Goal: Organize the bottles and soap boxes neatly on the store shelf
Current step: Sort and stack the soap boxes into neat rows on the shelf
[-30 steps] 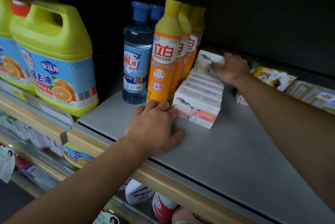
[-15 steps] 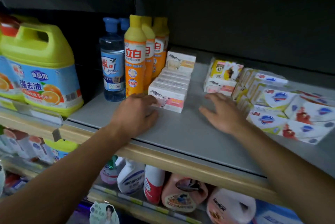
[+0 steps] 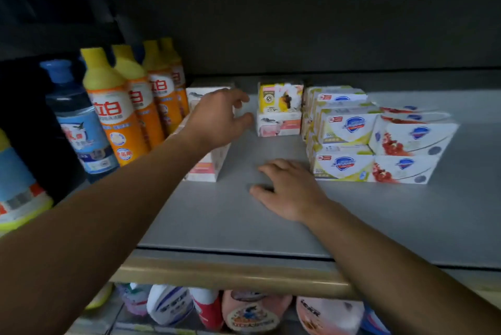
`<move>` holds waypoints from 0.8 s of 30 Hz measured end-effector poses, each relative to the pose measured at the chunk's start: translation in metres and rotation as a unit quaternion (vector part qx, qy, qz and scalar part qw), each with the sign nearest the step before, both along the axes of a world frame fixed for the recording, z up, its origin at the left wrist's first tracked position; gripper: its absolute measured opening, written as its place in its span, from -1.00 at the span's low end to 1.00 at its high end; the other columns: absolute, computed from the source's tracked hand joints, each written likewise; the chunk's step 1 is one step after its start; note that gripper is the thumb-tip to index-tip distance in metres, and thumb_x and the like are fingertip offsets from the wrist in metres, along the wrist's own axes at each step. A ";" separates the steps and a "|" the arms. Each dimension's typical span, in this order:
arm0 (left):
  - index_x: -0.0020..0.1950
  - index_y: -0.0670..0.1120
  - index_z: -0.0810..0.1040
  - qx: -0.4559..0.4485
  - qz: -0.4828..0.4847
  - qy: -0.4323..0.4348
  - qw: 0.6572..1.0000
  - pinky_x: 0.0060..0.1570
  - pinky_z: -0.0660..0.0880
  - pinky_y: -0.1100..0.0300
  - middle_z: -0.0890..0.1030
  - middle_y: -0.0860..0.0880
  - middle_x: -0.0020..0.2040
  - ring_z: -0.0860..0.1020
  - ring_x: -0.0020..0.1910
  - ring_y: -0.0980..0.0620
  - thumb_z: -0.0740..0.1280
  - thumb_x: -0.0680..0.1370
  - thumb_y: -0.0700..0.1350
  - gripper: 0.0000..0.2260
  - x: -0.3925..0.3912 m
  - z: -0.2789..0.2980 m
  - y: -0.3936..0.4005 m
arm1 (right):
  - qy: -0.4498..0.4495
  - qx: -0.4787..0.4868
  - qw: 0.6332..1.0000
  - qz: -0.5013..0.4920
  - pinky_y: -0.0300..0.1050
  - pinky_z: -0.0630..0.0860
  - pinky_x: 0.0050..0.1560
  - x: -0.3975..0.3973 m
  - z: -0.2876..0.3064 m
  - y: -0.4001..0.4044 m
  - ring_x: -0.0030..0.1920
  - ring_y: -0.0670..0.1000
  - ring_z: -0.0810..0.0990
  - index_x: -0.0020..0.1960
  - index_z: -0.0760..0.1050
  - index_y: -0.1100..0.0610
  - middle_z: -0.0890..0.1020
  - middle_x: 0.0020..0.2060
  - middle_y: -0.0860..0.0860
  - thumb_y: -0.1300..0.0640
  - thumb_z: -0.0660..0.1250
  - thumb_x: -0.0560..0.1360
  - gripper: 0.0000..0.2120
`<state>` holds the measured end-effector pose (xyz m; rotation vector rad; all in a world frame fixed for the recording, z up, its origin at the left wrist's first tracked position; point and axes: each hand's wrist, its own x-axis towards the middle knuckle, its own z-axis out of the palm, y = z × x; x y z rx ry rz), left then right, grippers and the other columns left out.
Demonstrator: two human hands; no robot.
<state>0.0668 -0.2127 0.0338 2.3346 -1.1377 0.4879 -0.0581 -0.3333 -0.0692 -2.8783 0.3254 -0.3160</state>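
Your left hand (image 3: 219, 117) hovers over the row of white soap boxes (image 3: 207, 164), fingers loosely curled and holding nothing; whether it touches the row cannot be told. Your right hand (image 3: 287, 189) lies flat on the grey shelf (image 3: 406, 226), fingers spread and relaxed, just left of the green-and-white soap boxes (image 3: 343, 168).

Obstructions and neighbours:
- Left of the white row, touching or just beside it, stands a file of orange bottles (image 3: 116, 112) with yellow caps, running front to back.
- Left of those stands a blue bottle (image 3: 78, 128) with a blue cap.
- At the far left edge, a large yellow jug (image 3: 19, 199) shows only in part.
- Behind your right hand, a yellow box (image 3: 279, 97) sits on a white-and-pink box (image 3: 279, 124).
- Right of the green-and-white stack, touching it, lie red-and-white soap boxes (image 3: 404, 170), the upper ones tilted.
- Under the shelf lip, bottles on the lower shelf (image 3: 252, 313) are partly visible.

Labels: the orange bottles carry large red characters reading "立白". The green and red soap boxes bear a blue shield emblem; its lettering is too blurred to read.
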 end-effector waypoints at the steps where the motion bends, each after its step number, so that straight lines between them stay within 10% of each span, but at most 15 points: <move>1: 0.29 -0.01 0.53 0.004 0.003 0.003 1.000 0.03 0.44 0.20 0.61 -0.02 0.17 0.59 0.06 -0.03 0.36 0.52 0.07 -0.63 0.007 0.000 -0.015 | -0.004 0.005 1.000 0.000 -0.05 0.18 0.45 0.001 -0.001 0.000 0.45 0.06 0.27 0.45 0.34 -0.03 0.37 0.43 -0.04 -0.28 0.16 0.52 -0.43; 14: 0.44 -0.03 0.35 0.113 0.134 -0.062 0.983 0.29 0.34 -0.11 0.39 -0.18 0.38 0.33 0.32 -0.26 0.37 0.50 0.18 -0.42 0.071 -0.019 -0.119 | -0.038 0.038 0.999 -0.003 0.00 0.23 0.34 0.007 -0.011 -0.004 0.36 0.07 0.28 0.38 0.36 -0.06 0.41 0.32 -0.07 -0.27 0.18 0.45 -0.44; 24: 0.37 -0.09 0.39 0.021 0.093 -0.039 0.995 0.22 0.47 -0.07 0.56 -0.17 0.23 0.49 0.24 -0.20 0.46 0.48 -0.06 -0.50 0.053 -0.010 -0.117 | -0.032 0.047 0.998 0.004 0.01 0.25 0.35 0.005 -0.008 -0.003 0.35 0.07 0.29 0.36 0.38 -0.06 0.42 0.31 -0.08 -0.26 0.19 0.45 -0.45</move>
